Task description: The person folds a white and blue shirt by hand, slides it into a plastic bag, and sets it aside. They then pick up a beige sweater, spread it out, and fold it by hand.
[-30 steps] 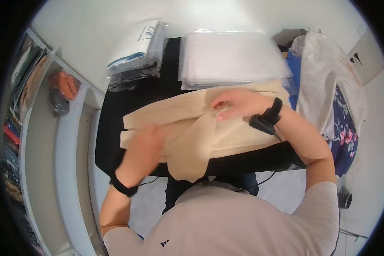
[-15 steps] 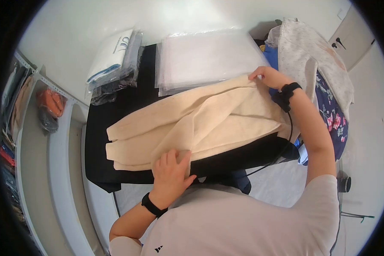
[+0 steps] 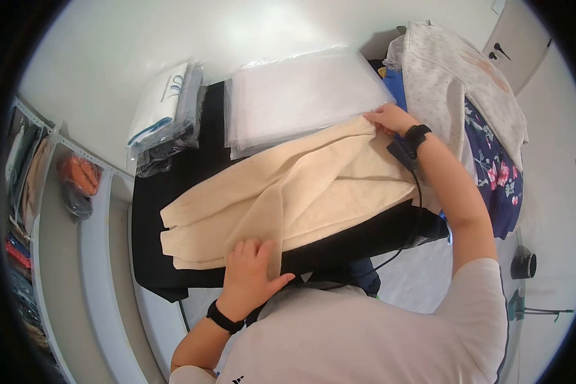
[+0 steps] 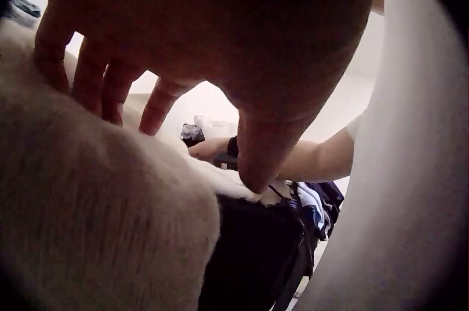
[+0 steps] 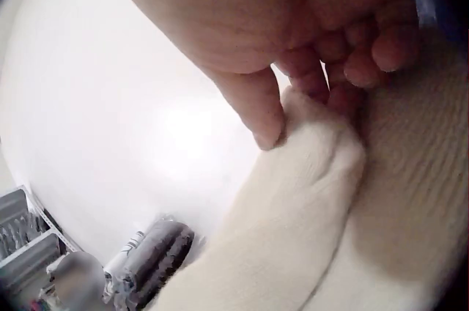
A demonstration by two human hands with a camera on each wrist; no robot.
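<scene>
A cream knitted garment [image 3: 256, 192] lies folded lengthwise across the black-covered table, one sleeve crossing diagonally toward the front edge. My left hand [image 3: 248, 275] rests on that sleeve near the table's front, fingers spread and thumb out to the side. In the left wrist view, the fingertips of the left hand [image 4: 198, 40] touch the cream knit [image 4: 95, 201]. At the garment's far right corner, my right hand [image 3: 390, 120] pinches the edge. The right wrist view has the right hand [image 5: 293, 25] with thumb and fingers closed on a fold of the cream cloth [image 5: 293, 172].
Clear plastic bags [image 3: 301, 96] lie stacked behind the garment. Packaged items [image 3: 160, 109] sit at the back left. A light patterned garment [image 3: 435, 83] and a navy floral one [image 3: 502, 179] hang at the right. Shelves [image 3: 57, 256] stand at the left; a black cable [image 3: 417, 211] hangs from the right wrist.
From flattening over the middle, the right hand moved to the garment's far right corner and took hold of it. The left hand came down onto the sleeve near the front edge.
</scene>
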